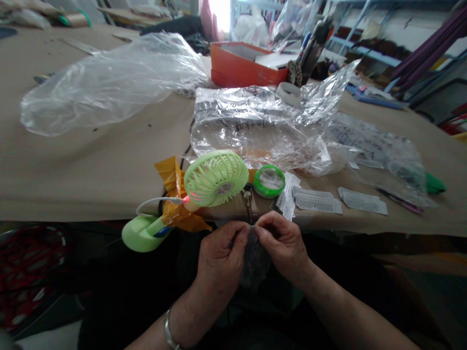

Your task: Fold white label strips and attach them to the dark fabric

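Note:
My left hand (222, 253) and my right hand (286, 245) meet at the table's front edge, both closed in a pinch. Between the fingertips they hold the top of a small, dark, see-through piece (253, 262) that hangs below; it looks like a mesh or thin plastic bag, but I cannot tell which. Just beyond the fingertips a thin metal tool (248, 197) sticks out at the table edge. A green round tub (269, 182) with whitish filling stands behind it. Left of that is a light green fan (216, 179), bound with orange tape (171, 177).
Printed paper strips (316, 200) lie right of the tub, with more paper labels (363, 200) beyond. Clear plastic bags (248, 131) cover the middle of the table (91, 180). Farther back are an orange box (244, 65), a tape roll (289, 92) and a large clear bag (116, 85).

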Available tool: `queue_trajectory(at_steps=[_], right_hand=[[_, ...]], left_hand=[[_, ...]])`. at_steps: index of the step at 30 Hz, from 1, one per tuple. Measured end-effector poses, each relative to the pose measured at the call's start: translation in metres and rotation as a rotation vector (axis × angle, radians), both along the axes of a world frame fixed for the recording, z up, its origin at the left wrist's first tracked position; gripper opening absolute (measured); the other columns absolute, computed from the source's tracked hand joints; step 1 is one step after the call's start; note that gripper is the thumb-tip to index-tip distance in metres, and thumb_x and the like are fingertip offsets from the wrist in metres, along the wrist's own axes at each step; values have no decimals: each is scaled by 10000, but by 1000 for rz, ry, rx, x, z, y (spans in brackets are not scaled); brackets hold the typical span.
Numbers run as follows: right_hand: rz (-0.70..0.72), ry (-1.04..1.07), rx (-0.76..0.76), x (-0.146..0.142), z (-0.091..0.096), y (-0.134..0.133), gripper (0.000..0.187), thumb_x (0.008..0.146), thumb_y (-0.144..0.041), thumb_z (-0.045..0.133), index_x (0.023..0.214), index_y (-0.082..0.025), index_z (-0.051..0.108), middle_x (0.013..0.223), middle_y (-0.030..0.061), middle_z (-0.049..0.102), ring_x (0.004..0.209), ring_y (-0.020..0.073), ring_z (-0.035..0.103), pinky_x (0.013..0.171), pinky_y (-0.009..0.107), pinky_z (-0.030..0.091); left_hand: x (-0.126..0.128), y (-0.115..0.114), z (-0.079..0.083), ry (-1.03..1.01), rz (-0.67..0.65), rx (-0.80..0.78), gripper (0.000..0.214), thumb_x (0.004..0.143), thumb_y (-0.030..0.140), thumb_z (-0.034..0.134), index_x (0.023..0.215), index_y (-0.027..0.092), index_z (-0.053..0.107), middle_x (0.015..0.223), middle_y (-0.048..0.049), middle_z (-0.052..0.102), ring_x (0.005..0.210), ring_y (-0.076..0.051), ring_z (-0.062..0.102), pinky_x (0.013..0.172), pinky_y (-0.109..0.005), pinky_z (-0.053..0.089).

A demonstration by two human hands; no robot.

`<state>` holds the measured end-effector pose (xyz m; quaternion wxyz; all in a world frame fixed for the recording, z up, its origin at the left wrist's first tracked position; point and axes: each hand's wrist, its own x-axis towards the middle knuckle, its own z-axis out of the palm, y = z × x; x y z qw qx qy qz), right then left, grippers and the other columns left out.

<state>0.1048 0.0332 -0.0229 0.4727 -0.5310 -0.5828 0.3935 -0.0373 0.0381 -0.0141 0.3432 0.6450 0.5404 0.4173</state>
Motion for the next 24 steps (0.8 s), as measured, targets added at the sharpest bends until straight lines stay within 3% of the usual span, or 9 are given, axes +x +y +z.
queue_trajectory(at_steps=[9,13,16,18,20,22,24], right_hand=[[-29,73,-25,-1,-5,1,122,825,-270,581,743,-180,582,626,-37,519,566,87,453,536,202,382],[22,208,-128,-2,-9,-14,114,829,-298,602,843,-185,596,679,-22,565,604,98,507,561,209,412],[93,234,-181,3,1,-32,94,864,-288,553,877,-196,564,649,-20,581,571,106,536,536,215,429],[177,50,-80,12,16,-36,131,875,-236,520,754,-193,548,607,-19,566,541,103,531,510,212,419],[201,-181,172,24,35,-28,104,858,-173,530,763,-197,565,634,-15,566,546,100,530,528,217,436],[125,-404,395,35,52,-9,120,868,-135,505,877,-203,604,796,33,615,737,145,591,675,265,498],[35,-665,557,44,62,16,192,875,-163,504,1020,-205,623,1017,86,620,1035,226,551,917,396,461]], left_hand=[[1,3,2,-25,-1,-22,137,806,173,557,733,184,673,609,42,653,556,-94,581,557,-166,438],[-3,-4,1,-57,-33,-67,146,809,201,557,733,192,681,603,38,654,543,-102,582,534,-173,445],[-8,-12,-5,-91,-28,-129,165,803,230,562,697,202,686,565,37,645,505,-112,579,490,-177,451],[-11,-14,-15,-96,-2,-183,172,793,260,574,684,210,697,558,29,658,499,-130,599,467,-188,466],[-13,-14,-27,-87,8,-210,142,779,279,597,767,230,730,688,7,735,648,-175,679,606,-228,538],[-14,-14,-39,-89,19,-231,179,757,297,622,880,242,739,888,-20,768,844,-223,703,780,-292,552],[-16,-14,-47,-86,28,-246,217,755,315,623,928,244,735,967,-31,762,915,-240,695,854,-331,538]])
